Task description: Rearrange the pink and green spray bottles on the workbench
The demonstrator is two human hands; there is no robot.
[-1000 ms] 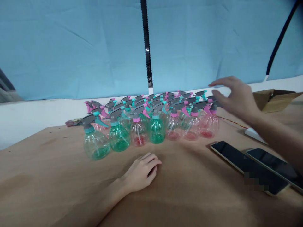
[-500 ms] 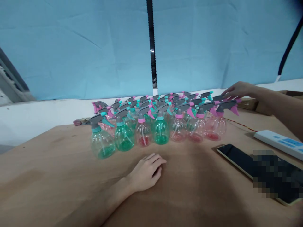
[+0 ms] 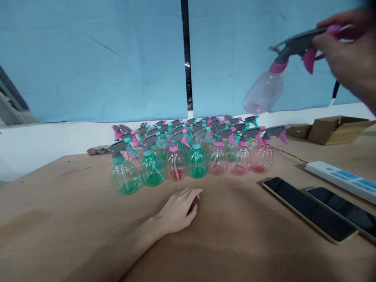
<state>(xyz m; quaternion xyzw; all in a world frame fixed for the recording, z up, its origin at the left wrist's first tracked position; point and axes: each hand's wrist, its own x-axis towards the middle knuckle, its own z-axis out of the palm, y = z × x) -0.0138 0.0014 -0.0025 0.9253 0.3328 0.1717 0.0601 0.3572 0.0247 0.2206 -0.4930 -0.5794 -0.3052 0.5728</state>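
My right hand [image 3: 349, 51], at the upper right, grips the grey and pink spray head of a clear pink-collared spray bottle [image 3: 264, 90]. That bottle hangs tilted in the air, its base toward the left. My left hand [image 3: 179, 209] rests on the wooden table [image 3: 73, 227] with its fingers loosely curled; nothing shows in it. Just beyond it stand several rows of upright spray bottles, among them a green one [image 3: 152, 168], a pink one [image 3: 176, 164] and a clear one with a teal collar [image 3: 125, 176] at the left end.
Two phones [image 3: 308, 207] [image 3: 346, 207] lie at the right, beside a white power strip [image 3: 343, 178] with a thin cord. An open cardboard box [image 3: 331, 131] sits at the back right. A blue cloth [image 3: 117, 58] hangs behind the table.
My right hand has risen from the back right of the rows, lifting a pink-collared spray bottle up and to the right. My left hand has stayed on the table.
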